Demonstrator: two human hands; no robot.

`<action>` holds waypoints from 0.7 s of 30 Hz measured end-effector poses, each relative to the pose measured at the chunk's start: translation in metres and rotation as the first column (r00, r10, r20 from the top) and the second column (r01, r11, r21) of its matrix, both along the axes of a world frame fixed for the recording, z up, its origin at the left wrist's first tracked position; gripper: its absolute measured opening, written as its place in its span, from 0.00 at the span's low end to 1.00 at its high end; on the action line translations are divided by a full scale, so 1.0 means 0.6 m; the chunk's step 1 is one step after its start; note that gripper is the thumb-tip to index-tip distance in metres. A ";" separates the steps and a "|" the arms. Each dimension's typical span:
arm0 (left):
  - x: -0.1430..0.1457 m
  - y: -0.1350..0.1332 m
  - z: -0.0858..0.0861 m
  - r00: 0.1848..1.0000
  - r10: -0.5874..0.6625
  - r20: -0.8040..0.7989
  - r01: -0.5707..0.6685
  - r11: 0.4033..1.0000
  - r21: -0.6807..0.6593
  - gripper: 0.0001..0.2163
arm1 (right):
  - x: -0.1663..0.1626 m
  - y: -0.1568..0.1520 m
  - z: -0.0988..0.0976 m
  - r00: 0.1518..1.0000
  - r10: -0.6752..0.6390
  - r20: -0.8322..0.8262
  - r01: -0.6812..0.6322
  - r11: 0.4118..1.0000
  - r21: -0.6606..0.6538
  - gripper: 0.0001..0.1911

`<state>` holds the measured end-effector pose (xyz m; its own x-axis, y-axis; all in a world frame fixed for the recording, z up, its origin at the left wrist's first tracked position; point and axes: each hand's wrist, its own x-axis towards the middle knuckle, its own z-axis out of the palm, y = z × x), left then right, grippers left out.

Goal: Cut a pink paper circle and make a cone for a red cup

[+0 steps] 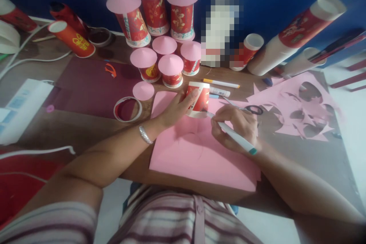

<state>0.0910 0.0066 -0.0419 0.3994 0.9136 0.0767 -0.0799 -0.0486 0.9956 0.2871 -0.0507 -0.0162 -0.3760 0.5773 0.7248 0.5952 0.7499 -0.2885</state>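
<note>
My left hand is closed round a short cardboard tube wrapped in red printed paper, with white bands at its ends. In my right hand is a white marker pen with a green end, its tip at the lower white band of the tube. Both hands are above a stack of pink paper sheets, where a faint curved line shows. Just behind the tube lie a glue stick and a yellow-and-white marker. Black-handled scissors lie beyond my right hand.
Several red tubes with pink cone roofs stand at the back. A pink cone and a tape roll lie left. Cut pink scraps spread right, below a long white tube. A power strip lies far left.
</note>
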 end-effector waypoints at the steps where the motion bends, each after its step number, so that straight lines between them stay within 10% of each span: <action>1: 0.000 0.000 0.001 1.000 0.007 -0.007 -0.007 1.000 0.000 0.18 | 0.000 0.000 0.000 1.000 -0.001 0.000 0.001 1.000 0.001 0.13; 21: 0.005 0.000 0.000 0.980 -0.108 0.170 0.126 0.987 -0.099 0.14 | -0.001 -0.004 0.006 0.999 0.043 -0.001 -0.043 0.998 -0.039 0.13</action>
<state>0.0940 0.0067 -0.0418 0.4941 0.8678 0.0531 -0.2409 0.0780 0.9674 0.2863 -0.0529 -0.0126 -0.4008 0.5885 0.7022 0.5626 0.7630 -0.3183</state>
